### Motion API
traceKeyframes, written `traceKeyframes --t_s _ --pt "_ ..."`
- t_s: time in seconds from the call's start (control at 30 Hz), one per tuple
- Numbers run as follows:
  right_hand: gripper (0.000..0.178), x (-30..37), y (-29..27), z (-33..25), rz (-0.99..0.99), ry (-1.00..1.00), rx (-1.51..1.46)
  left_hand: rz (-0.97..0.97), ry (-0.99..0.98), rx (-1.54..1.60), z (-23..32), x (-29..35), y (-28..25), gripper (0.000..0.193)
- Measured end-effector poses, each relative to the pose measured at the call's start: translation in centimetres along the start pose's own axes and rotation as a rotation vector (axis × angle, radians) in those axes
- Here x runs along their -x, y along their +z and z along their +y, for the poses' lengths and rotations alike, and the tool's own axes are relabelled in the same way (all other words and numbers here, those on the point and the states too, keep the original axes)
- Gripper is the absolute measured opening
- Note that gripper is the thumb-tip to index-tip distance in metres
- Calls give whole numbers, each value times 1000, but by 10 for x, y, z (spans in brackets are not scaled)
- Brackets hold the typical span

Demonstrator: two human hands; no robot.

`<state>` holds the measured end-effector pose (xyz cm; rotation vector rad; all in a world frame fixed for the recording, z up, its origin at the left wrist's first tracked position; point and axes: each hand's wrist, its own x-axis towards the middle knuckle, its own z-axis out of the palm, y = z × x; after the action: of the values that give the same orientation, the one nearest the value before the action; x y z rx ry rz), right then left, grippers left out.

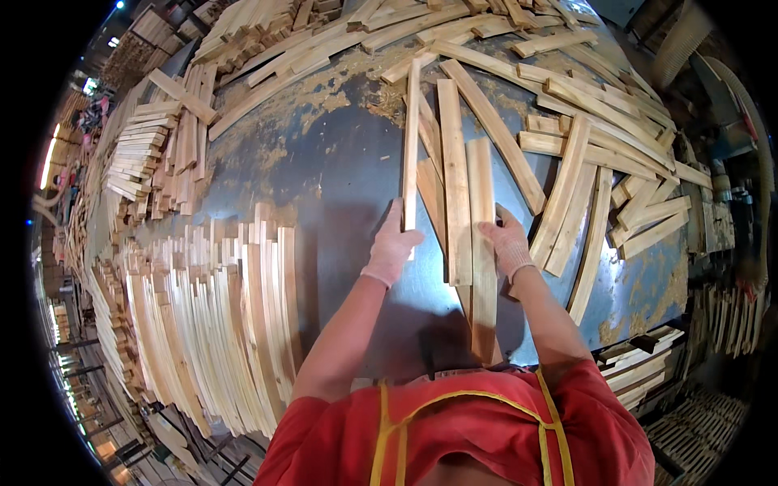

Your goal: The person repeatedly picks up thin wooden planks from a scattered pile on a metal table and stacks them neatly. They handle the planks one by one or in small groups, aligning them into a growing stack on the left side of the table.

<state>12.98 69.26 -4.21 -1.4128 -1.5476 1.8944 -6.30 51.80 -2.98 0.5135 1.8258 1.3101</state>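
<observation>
Over dark tabletop (pixel 340 158): left grip (pixel 392 245) holding 1 board (pixel 412 146) on edge; right grip (pixel 506 243) holding 1 plank (pixel 481 182)

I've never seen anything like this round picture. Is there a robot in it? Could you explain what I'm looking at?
No robot here, just a person working. A wide fisheye camera worn on the head looks down, so edges bend and the corners are black. At the bottom is the person's own red clothing with yellow edging.

The two hands, in pale gloves, reach over a dark, smooth table. The left hand holds a narrow wooden strip. The right hand touches the edge of a long board; how firmly, I can't tell.

On the left lies a neat row of strips. Toward the right, loose boards overlap at many angles. Sawdust is scattered over parts of the table.
</observation>
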Motion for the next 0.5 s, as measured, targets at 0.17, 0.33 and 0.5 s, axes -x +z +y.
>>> traceKeyframes --t_s 0.17,0.33,0.5 --pt "39 -4 -4 -42 -324 29 -678 -101 -63 733 -8 86 -19 80" --pt "32 14 57 -22 -524 172 -906 51 -200 478 -20 196 -47 75" --pt "30 75 158 7 -352 185 -650 426 -40 -464 -114 303 -108 72"
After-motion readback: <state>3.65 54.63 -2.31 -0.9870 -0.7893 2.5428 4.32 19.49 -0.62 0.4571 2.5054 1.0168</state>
